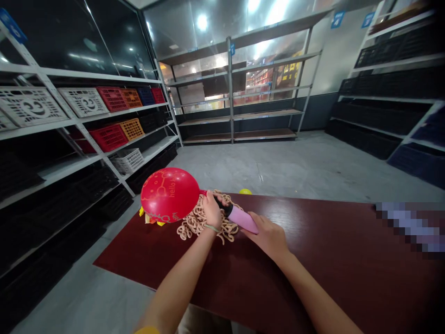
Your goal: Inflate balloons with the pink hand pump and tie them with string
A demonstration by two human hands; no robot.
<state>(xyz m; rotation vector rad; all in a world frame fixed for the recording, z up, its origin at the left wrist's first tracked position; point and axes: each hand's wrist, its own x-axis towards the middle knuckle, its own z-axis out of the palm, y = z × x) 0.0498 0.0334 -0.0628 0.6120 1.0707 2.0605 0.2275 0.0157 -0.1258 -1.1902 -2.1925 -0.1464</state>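
Observation:
A red inflated balloon (169, 194) with printed line art hovers over the left end of the dark red table (313, 260). My left hand (211, 209) is closed around the balloon's neck where it meets the black nozzle of a pink hand pump (240, 218). My right hand (267, 235) is wrapped round the pump's pink barrel. Under both lies a heap of tan rubber bands (194, 223). A rubber band circles my left wrist.
A yellow balloon (245, 191) peeks over the table's far edge; yellow and orange scraps (150, 219) lie under the red balloon. Metal shelves with coloured baskets (111, 137) line the left wall. More shelving stands at the back and right. A blurred patch covers the table's right end.

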